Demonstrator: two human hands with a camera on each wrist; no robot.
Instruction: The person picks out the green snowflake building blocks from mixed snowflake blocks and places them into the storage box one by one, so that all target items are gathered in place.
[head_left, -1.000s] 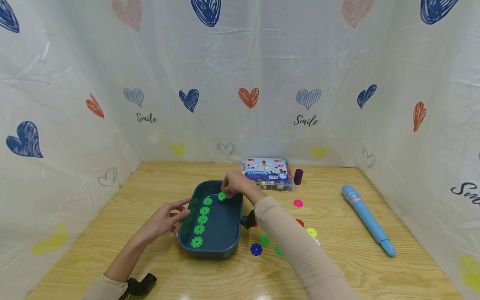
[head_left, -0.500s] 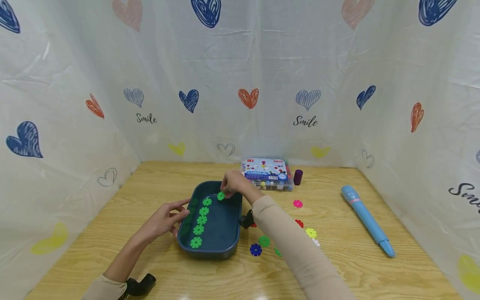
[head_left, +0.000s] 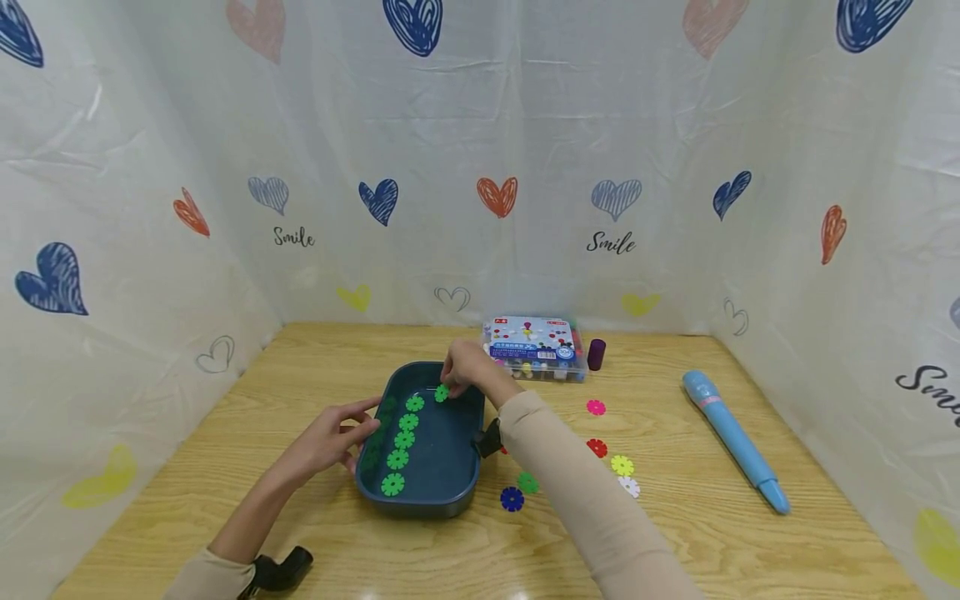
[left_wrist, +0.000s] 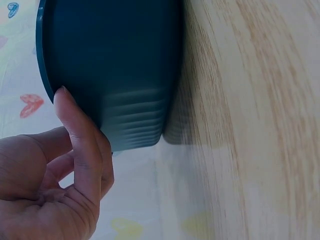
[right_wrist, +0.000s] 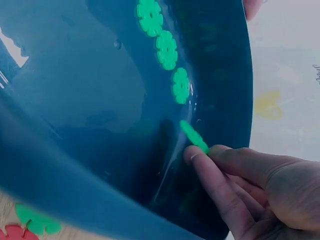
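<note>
A dark blue tray (head_left: 442, 507) stands on the table, and several green snowflake discs (head_left: 399, 459) lie in a line along its left side. My right hand (head_left: 468, 367) reaches over the far right part of the tray. Between its thumb and finger it pinches another green snowflake disc (right_wrist: 194, 136), shown almost edge-on in the right wrist view, low near the tray's corner. My left hand (head_left: 330, 437) grips the tray's left rim. In the left wrist view, a fingertip of the left hand (left_wrist: 82, 150) presses the outside wall just under the rim.
Loose discs in several colours lie right of the tray, among them a blue disc (head_left: 512, 499) and a yellow disc (head_left: 622, 465). Behind are a clear box of parts (head_left: 534, 346) and a purple cylinder (head_left: 596, 354). A blue microphone-shaped tube (head_left: 738, 442) lies far right.
My right forearm has shifted slightly left, uncovering more of the white disc and covering a green disc on the table. The pinched disc has turned more edge-on. The left hand stays put.
</note>
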